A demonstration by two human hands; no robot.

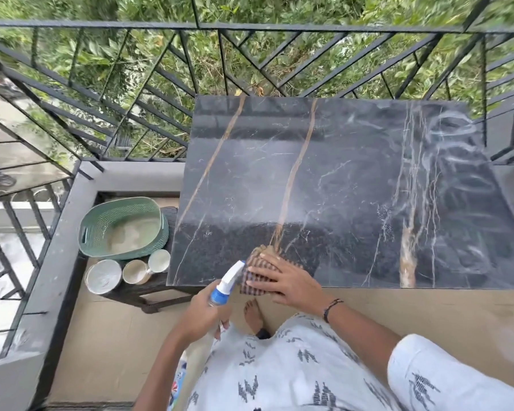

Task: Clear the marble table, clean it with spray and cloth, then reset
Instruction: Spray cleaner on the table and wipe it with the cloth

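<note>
Left hand [204,310]: grips spray bottle [226,282] at near worktop [324,179] edge
Right hand [284,278]: flat, fingers straight, pressing cloth [254,272]

Your marble table [353,185] is dark polished stone — glossy, mirroring the railing, with tan and white veins and dull smeared swirls at its right end. Your cloth [254,274] is checked woven fabric, matt. Your spray bottle [227,281] has a smooth white and blue plastic head. The green basket [122,229] is moulded plastic, weave-textured — the railing [101,93] is matt black metal.
</note>
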